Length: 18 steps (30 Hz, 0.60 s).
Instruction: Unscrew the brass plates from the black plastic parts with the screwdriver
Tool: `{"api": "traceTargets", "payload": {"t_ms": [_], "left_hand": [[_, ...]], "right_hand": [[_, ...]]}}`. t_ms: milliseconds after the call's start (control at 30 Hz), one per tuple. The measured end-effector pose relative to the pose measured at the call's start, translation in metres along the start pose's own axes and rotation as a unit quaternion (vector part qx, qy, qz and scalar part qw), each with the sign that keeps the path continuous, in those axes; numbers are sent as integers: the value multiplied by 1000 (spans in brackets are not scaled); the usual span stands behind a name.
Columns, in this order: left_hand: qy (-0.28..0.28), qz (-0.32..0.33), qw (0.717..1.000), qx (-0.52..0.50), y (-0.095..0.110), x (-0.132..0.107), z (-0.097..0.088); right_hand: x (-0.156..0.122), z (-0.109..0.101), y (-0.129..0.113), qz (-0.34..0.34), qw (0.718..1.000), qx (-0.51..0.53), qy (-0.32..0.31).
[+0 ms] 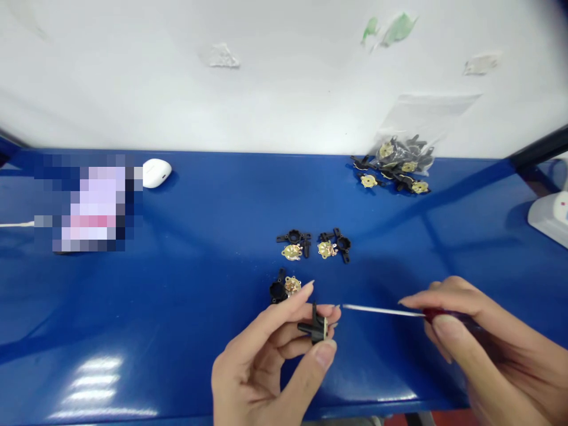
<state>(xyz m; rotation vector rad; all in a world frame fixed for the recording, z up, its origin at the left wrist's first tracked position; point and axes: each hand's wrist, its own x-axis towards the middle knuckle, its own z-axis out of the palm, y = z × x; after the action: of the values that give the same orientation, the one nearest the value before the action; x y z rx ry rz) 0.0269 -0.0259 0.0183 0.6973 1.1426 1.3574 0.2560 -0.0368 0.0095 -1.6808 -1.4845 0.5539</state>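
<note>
Between the thumb and fingers of my left hand (275, 355) sits a small black plastic part (316, 326) with a thin brass-coloured plate on its right side. My right hand (479, 337) grips a screwdriver by its dark red handle (437, 315). The metal shaft (381, 310) points left, its tip a little short of my left fingertips and apart from the black part. Just beyond my left hand lie a black ring-shaped piece (278, 290) and a brass disc (293, 285), partly covered by my index finger.
Farther back are two sets of black pieces (294, 236) with brass discs (327, 249). A clear bag (408, 148) of similar parts leans against the white wall, with several loose ones before it. A white case (157, 173) and a blurred-out object (95, 204) are at left.
</note>
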Motion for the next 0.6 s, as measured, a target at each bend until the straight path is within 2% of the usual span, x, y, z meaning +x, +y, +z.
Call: {"api": "traceTargets", "payload": {"t_ms": [167, 300, 433, 600], "left_hand": [[-44, 14, 999, 2, -1, 3, -6], [-40, -19, 999, 1, -2, 5, -9], [-35, -42, 998, 11, -1, 5, -8], [-18, -36, 999, 37, 0, 3, -4]], "right_hand": [[3, 10, -5, -46, 996, -48, -54], [1, 15, 1, -81, 990, -74, -86], [1, 13, 7, -106, 985, -102, -88], [3, 10, 12, -98, 985, -123, -74]]}}
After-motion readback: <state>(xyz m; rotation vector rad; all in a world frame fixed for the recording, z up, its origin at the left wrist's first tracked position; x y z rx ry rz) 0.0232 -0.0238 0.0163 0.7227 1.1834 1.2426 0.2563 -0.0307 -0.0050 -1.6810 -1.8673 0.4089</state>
